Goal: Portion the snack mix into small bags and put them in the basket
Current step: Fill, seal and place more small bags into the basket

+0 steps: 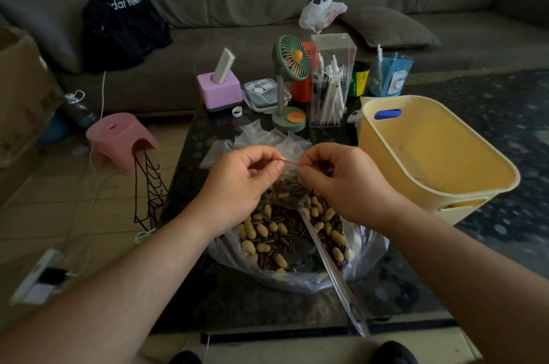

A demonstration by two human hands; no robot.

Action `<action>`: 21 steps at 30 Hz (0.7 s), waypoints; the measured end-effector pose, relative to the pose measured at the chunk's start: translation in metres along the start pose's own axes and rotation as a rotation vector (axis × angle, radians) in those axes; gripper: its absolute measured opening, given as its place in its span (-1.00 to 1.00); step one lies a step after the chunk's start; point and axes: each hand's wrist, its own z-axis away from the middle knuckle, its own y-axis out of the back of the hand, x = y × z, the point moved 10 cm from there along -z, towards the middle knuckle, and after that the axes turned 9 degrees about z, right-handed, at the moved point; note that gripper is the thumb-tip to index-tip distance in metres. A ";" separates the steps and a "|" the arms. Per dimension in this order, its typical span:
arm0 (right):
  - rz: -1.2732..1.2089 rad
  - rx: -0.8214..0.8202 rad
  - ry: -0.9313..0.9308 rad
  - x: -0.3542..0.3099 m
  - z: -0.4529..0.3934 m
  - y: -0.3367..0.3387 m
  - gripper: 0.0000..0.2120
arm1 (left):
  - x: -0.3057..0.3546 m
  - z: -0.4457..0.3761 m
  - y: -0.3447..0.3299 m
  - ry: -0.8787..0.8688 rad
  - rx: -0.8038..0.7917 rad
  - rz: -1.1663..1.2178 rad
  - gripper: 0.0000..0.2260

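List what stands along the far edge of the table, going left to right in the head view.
Purple box → clear case → green fan → orange can → pen box → green cup → blue cup.

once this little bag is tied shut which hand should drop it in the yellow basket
Probably the right hand. The yellow basket stands on the table's right side, just beyond that hand, while the left hand would have to cross over. Both hands now pinch the red tie at the small bag.
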 end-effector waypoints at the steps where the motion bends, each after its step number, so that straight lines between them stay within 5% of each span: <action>1: 0.010 0.006 0.006 -0.001 0.000 0.000 -0.86 | 0.000 0.000 0.000 -0.013 0.007 -0.024 -0.85; 13: -0.019 -0.024 0.008 -0.002 -0.003 -0.009 -0.97 | 0.012 0.004 -0.010 -0.062 -0.038 -0.090 -0.83; 21: 0.063 0.074 0.005 -0.004 -0.002 0.004 -0.85 | 0.013 0.002 -0.013 -0.087 -0.058 -0.105 -0.89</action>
